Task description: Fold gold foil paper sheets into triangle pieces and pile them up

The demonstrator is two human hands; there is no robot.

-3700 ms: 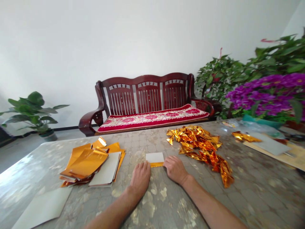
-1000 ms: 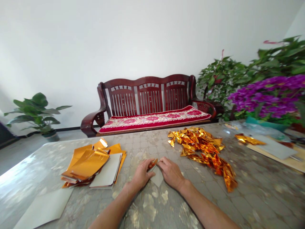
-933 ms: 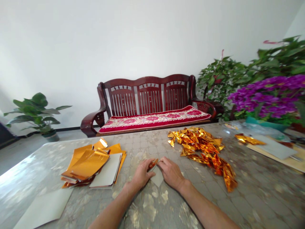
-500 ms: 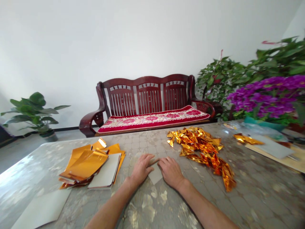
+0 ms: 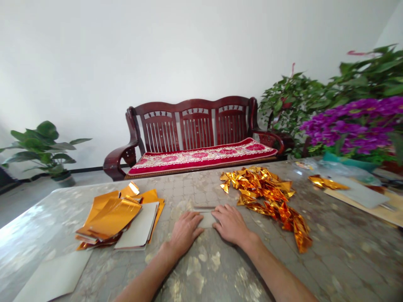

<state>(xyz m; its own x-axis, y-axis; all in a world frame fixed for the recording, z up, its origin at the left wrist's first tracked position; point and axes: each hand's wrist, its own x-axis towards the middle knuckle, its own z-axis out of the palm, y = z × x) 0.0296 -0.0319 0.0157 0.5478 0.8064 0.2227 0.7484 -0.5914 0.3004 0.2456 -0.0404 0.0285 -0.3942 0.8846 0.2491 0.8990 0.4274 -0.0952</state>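
A small sheet of pale grey paper (image 5: pixel 207 221), partly folded, lies on the table between my hands, with a raised fold along its far edge. My left hand (image 5: pixel 186 230) grips its left side, fingers on top and thumb towards the near edge. On the right side, my right hand (image 5: pixel 232 224) holds the paper with bent, close-set fingers. To the left is a stack of gold foil paper (image 5: pixel 113 214), some sheets with the grey side up (image 5: pixel 137 226). Folded gold foil pieces (image 5: pixel 261 184) form a heap beyond my right hand.
One grey sheet (image 5: pixel 53 277) lies at the table's near left. On the right are a board (image 5: pixel 390 209), a clear plastic bag (image 5: pixel 336 170) and purple flowers (image 5: pixel 355 126). A wooden bench (image 5: pixel 197 130) stands behind the table (image 5: pixel 201 268); a potted plant (image 5: pixel 47 147) is at far left.
The paper has turned from a corner pointing at me to a straight near edge, and a fold now runs across its far side. Both hands have shifted slightly apart.
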